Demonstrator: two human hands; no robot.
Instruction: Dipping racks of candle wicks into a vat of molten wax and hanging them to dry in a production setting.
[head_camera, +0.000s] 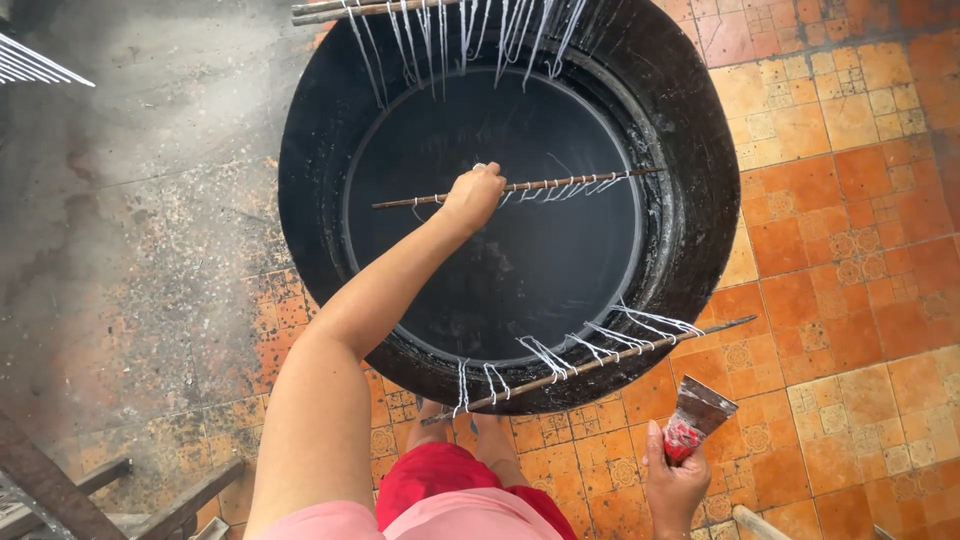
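The left hand (472, 196) is clenched in a grip around a thin wooden stick (560, 184), strung with white wicks (570, 189). The stick lies almost level across the middle of a big round black vat (690, 200), its long axis running from left to right and rising slightly toward the right end, which reaches the vat's inner ring. The left arm stretches straight out from the shoulder over the near rim, hand knuckles-up. The right hand (672, 482) hangs low beside the body, fist closed on the red handle of a metal scraper (697, 412), blade pointing up and to the right. Between the body and the held stick, a second stick (590, 368) with looped wicks rests slantwise on the near rim. A third stick (370, 9) lies across the far rim, its wicks dangling. Orange tiled floor (850, 300) surrounds the vat.
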